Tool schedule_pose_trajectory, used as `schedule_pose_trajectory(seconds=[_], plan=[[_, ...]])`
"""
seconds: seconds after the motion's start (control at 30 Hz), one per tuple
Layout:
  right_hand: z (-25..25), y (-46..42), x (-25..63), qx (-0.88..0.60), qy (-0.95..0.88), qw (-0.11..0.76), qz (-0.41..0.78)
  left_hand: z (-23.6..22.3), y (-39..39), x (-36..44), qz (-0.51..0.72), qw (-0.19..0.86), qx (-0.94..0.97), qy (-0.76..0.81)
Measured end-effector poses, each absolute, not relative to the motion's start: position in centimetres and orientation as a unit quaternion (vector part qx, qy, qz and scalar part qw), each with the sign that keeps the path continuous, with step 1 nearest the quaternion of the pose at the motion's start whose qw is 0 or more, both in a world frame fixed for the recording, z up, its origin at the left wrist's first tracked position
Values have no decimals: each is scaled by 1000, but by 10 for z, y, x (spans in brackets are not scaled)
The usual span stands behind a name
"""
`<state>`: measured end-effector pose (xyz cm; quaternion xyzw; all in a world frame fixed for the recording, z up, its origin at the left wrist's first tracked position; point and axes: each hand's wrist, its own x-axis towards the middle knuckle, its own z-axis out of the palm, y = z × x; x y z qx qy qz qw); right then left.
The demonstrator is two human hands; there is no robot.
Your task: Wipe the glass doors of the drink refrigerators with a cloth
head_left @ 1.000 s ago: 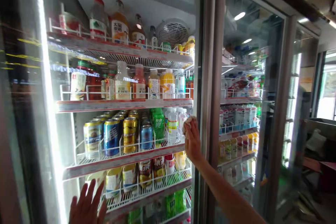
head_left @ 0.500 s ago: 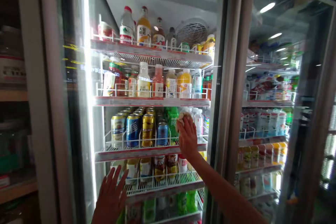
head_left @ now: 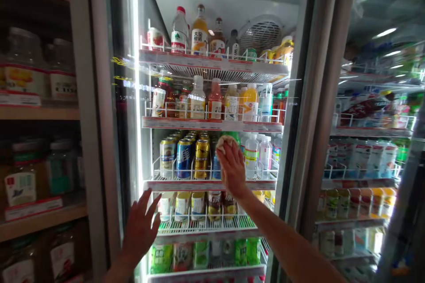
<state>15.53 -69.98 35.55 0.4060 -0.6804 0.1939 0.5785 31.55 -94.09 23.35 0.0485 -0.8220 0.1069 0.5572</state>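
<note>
A closed glass door (head_left: 186, 35) stands before me, with a lit drinks fridge behind it. My right hand (head_left: 231, 168) is closed round a pale, crumpled cloth (head_left: 224, 142) and holds it to the glass, in front of the shelf of cans and bottles. Part of that shelf, including a blue can (head_left: 216, 167), is hidden behind this hand. Lower down on the left, my left hand (head_left: 141, 225) has its fingers spread and holds nothing. It is at the left side of the door; whether it touches the glass I cannot tell.
A metal door frame (head_left: 318, 97) runs up on the right, with another glass-fronted fridge of drinks beyond. Wooden shelves (head_left: 40, 112) with several jars stand to the left. Inside the fridge are several gold cans (head_left: 201, 159) and bottles on wire-fronted shelves.
My right hand has moved left across the glass with the cloth, from the green bottles toward the cans. My left hand has shifted slightly left, and the view has turned left.
</note>
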Motion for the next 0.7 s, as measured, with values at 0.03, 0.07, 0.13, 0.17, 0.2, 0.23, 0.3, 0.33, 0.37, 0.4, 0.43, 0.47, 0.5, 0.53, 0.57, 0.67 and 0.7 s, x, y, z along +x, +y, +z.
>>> schedule_pose_trajectory(seconds=[0.03, 0.07, 0.13, 0.17, 0.2, 0.23, 0.3, 0.33, 0.37, 0.4, 0.43, 0.47, 0.5, 0.53, 0.57, 0.67, 0.7], plan=[[343, -706, 160, 436, -674, 569, 178, 234, -942, 315, 108, 552, 52, -825], [324, -711, 166, 481, -665, 552, 147, 233, -943, 315, 109, 548, 55, -828], [278, -716, 179, 569, -645, 506, 70, 228, -942, 315, 114, 540, 60, -832], [261, -716, 184, 601, -632, 487, 38, 226, -942, 315, 116, 538, 61, -833], [251, -714, 187, 624, -620, 477, 14, 223, -942, 316, 118, 537, 60, -833], [251, -711, 187, 635, -610, 475, 0, 221, -942, 317, 120, 534, 60, -835], [279, -708, 180, 613, -609, 503, 19, 218, -944, 320, 124, 529, 56, -838], [302, -708, 175, 583, -618, 525, 50, 217, -945, 322, 125, 527, 54, -839], [327, -709, 170, 540, -632, 548, 93, 217, -946, 323, 123, 525, 52, -840], [348, -712, 165, 494, -647, 563, 139, 217, -946, 325, 119, 524, 50, -842], [364, -717, 162, 461, -655, 572, 175, 217, -945, 326, 111, 523, 48, -844], [373, -722, 161, 444, -656, 577, 198, 218, -941, 326, 98, 526, 48, -843], [373, -728, 162, 452, -648, 579, 203, 221, -935, 325, 81, 534, 50, -840], [367, -733, 164, 480, -634, 575, 192, 225, -926, 324, 58, 545, 51, -835], [356, -738, 167, 518, -620, 564, 170, 230, -914, 321, 31, 555, 47, -830], [318, -745, 176, 597, -601, 516, 129, 251, -871, 305, -63, 576, 8, -815], [311, -744, 177, 604, -597, 509, 141, 258, -858, 297, -89, 579, -10, -810]])
